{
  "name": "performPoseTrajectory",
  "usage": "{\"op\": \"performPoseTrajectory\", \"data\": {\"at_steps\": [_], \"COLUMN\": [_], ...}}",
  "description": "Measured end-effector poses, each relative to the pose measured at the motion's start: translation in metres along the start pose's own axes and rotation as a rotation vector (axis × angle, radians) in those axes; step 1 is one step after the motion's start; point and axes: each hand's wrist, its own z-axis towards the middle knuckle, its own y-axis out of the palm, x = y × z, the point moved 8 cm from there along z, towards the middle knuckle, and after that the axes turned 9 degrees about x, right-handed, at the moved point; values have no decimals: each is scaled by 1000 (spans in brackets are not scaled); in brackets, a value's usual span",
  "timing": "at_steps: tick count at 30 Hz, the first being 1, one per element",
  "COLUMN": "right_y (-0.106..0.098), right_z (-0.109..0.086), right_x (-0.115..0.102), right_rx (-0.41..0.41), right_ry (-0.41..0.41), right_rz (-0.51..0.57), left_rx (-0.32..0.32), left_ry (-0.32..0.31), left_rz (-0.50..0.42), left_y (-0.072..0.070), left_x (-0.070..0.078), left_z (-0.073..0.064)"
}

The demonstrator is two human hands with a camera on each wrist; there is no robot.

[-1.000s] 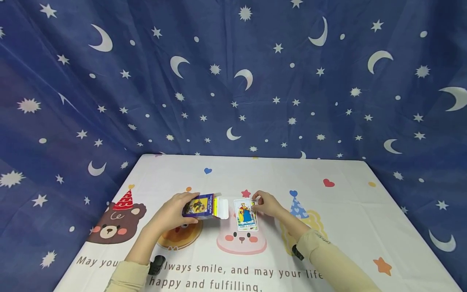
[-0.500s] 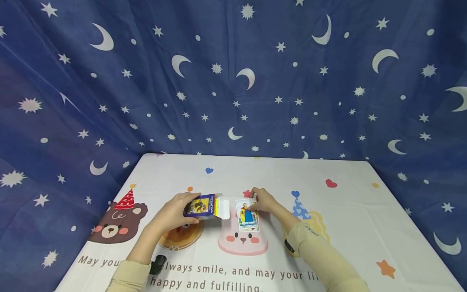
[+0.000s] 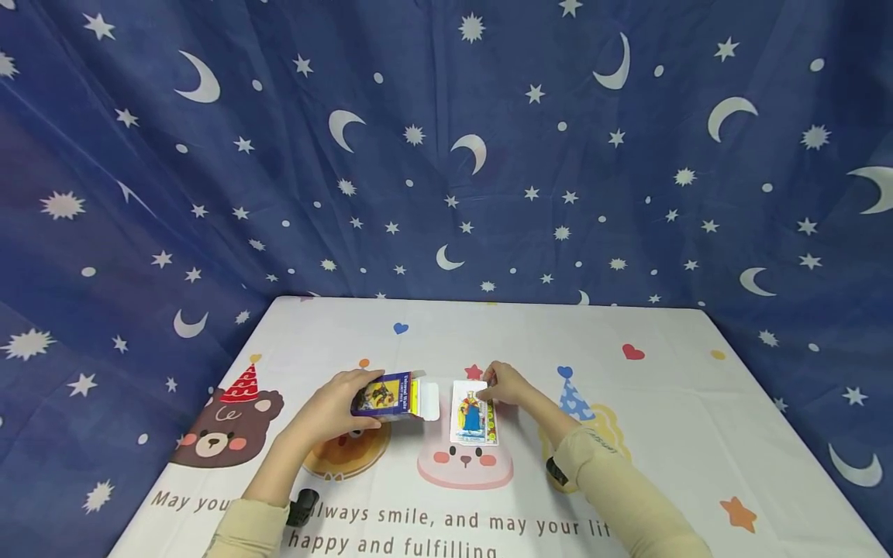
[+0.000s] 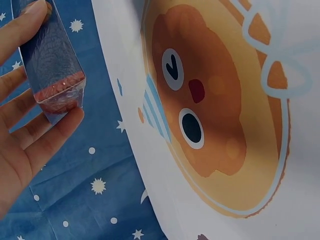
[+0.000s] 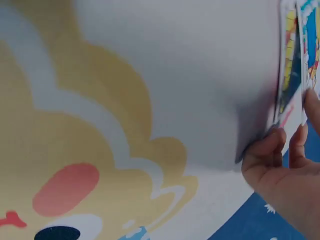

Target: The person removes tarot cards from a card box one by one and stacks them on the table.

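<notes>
A purple tarot card box (image 3: 382,394) lies in my left hand (image 3: 333,415), the thumb on one long side and the fingers on the other. Its white flap (image 3: 429,401) stands open toward the right, with yellow showing at the mouth. In the left wrist view the box's closed end (image 4: 60,87) looks dark and glossy. Just right of the flap are the tarot cards (image 3: 470,422), a robed figure on the top one. My right hand (image 3: 508,385) pinches the top card at its upper right edge. From the right wrist, a gap shows between this card (image 5: 311,37) and the yellow-patterned one (image 5: 290,55) beneath.
A white tablecloth (image 3: 558,325) with cartoon prints and lettering covers the table. Behind it hangs a blue curtain (image 3: 391,194) with moons and stars. Dark devices sit at both wrists, one by the left sleeve (image 3: 244,527).
My right thumb has moved onto the top card, which has slid slightly left, baring a yellow-patterned strip of the card below. The left hand and the box have stayed in place.
</notes>
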Motion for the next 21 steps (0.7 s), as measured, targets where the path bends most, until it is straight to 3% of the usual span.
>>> {"op": "performPoseTrajectory", "data": {"at_steps": [5,9,21], "right_y": [-10,-17,-12], "right_z": [0,-1,-3], "right_x": [8,14,30], "right_rx": [-23,-28,85], "right_ry": [132,213,213], "right_rz": [281,417,298], "left_rx": [-4,-1,-2], "left_ry": [-17,-13,-15], "left_rz": [-2,-1,-7], "left_y": [-1,-2,1], "left_x": [0,0,0], "left_z": [1,1,0]}}
